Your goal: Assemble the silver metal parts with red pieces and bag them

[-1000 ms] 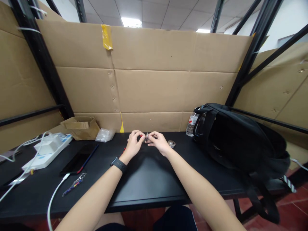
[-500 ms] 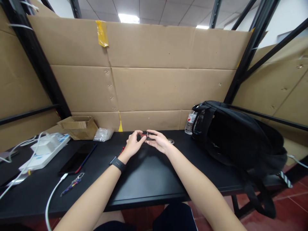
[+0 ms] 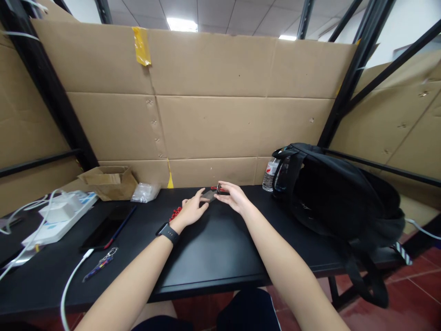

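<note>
My right hand (image 3: 232, 197) pinches a small dark disc-like piece (image 3: 218, 188) between thumb and fingers, above the black table. A bit of red cord (image 3: 213, 188) shows beside that piece; whether it is attached I cannot tell. To its left, my left hand (image 3: 191, 212) reaches forward with its thumb and fingers apart. Just past its fingertips lies a flat greyish piece (image 3: 208, 196), too small to name. Red beads (image 3: 175, 213) are partly hidden behind my left hand. A dark watch (image 3: 167, 233) is on the left wrist.
On the left are a phone (image 3: 106, 227) with a white cable, a keychain (image 3: 99, 265), a power strip (image 3: 62, 218), an open cardboard box (image 3: 109, 184) and a clear plastic bag (image 3: 145, 192). A water bottle (image 3: 268, 175) and black backpack (image 3: 341, 202) occupy the right. Cardboard (image 3: 213, 128) walls the back.
My hands have separated. The right moved right, keeping the small dark piece; the left let go and its fingers spread. More of the red beads shows, and the metal ring by my right hand is out of sight.
</note>
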`<state>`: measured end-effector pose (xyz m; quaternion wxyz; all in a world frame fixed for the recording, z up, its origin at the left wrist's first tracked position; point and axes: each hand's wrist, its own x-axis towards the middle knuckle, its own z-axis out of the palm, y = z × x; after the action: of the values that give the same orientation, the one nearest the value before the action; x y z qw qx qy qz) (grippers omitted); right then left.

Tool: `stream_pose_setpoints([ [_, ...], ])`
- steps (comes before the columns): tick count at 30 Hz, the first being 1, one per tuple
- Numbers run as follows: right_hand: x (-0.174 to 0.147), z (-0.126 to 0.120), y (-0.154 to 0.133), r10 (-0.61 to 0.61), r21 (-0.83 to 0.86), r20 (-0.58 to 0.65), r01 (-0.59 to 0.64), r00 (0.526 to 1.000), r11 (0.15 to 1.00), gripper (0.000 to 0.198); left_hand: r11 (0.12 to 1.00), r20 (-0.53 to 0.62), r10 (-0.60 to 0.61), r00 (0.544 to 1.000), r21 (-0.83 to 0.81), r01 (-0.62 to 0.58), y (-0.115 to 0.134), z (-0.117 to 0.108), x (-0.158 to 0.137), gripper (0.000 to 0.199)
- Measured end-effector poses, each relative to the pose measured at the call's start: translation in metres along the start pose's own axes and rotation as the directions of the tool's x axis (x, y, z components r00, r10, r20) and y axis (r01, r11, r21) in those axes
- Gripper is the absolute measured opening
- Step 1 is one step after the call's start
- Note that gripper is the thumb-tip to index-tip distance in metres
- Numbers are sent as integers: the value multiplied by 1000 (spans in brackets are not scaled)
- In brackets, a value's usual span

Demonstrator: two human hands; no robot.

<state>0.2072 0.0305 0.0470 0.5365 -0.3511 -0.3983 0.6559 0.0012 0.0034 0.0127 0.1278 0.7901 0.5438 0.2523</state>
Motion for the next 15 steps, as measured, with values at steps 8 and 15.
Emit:
stream_pose_setpoints([
  [8, -5, -6, -9, -52, -93, -9, 51, 999, 994, 46, 994, 100, 108, 989, 2, -109, 3, 9, -3, 68],
  [15, -6, -5, -14, -81, -166, -43, 73, 996, 983, 40, 992, 24, 80, 997, 101, -82, 9, 9, -3, 63],
])
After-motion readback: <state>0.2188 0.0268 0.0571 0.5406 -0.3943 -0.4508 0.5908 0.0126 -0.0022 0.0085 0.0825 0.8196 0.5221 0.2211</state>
